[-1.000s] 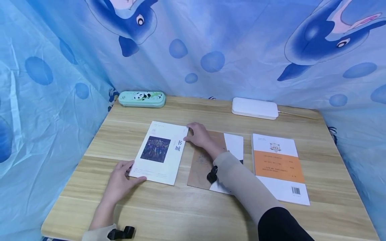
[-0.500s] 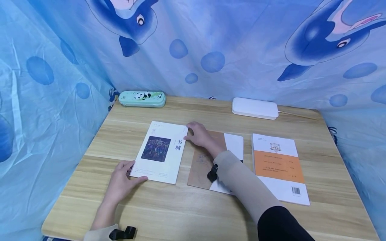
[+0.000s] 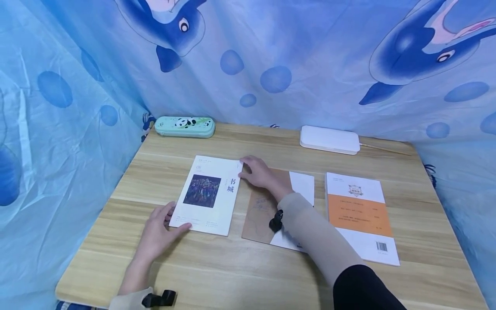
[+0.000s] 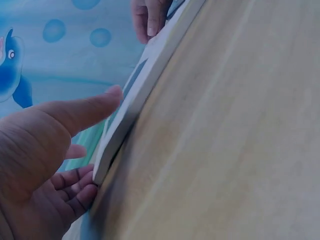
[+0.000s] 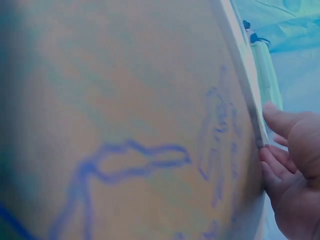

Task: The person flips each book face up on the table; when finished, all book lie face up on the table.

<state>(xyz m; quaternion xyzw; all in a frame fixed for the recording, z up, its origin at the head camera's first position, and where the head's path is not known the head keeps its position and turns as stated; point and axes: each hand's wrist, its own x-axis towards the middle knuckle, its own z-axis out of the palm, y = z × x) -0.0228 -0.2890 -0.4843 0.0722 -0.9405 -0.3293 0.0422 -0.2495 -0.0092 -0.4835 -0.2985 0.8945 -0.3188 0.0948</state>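
Note:
A white magazine point(image 3: 207, 196) with a dark picture on its cover lies flat on the wooden table point(image 3: 232, 267). My left hand point(image 3: 170, 219) holds its near left corner, thumb on the cover and fingers curled at the edge point(image 4: 145, 85). My right hand point(image 3: 248, 170) grips the far right corner; in the right wrist view its thumb and fingers point(image 5: 292, 170) close on the magazine's edge point(image 5: 245, 75). The right forearm lies across a brown booklet point(image 3: 257, 215).
An orange-and-white book point(image 3: 358, 215) lies to the right of the brown booklet. A green panda pencil case point(image 3: 184, 126) and a flat white box point(image 3: 329, 139) sit along the back edge. Blue dolphin-print cloth surrounds the table.

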